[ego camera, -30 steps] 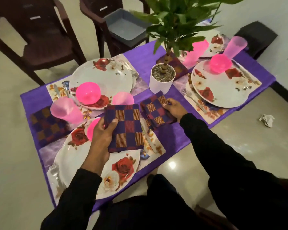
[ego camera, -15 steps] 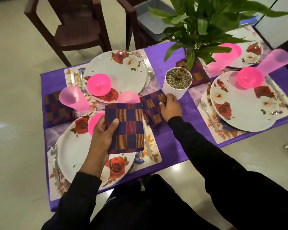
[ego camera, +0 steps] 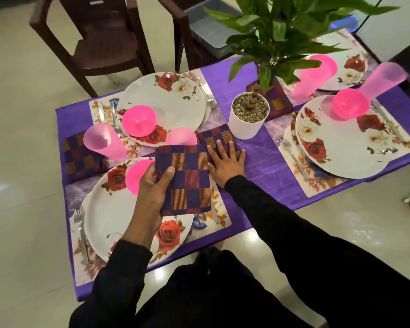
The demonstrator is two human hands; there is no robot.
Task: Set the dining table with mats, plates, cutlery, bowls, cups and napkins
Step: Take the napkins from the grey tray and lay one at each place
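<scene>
Four places look laid on the purple-clothed worktop [ego camera: 265,162]; the flat right hand [ego camera: 226,159] presses one checked purple cloth napkin [ego camera: 217,136] down, while the left hand [ego camera: 155,185] grips a folded checked purple napkin stack [ego camera: 187,181] yet unplaced.

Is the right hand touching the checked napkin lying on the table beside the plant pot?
Touching. In the head view the right hand lies flat, fingers spread, on the checked napkin on the table.

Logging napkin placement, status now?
Left hand grips folded napkin above near plate. Right hand flat on placed napkin. Plant pot close beside it.
</scene>
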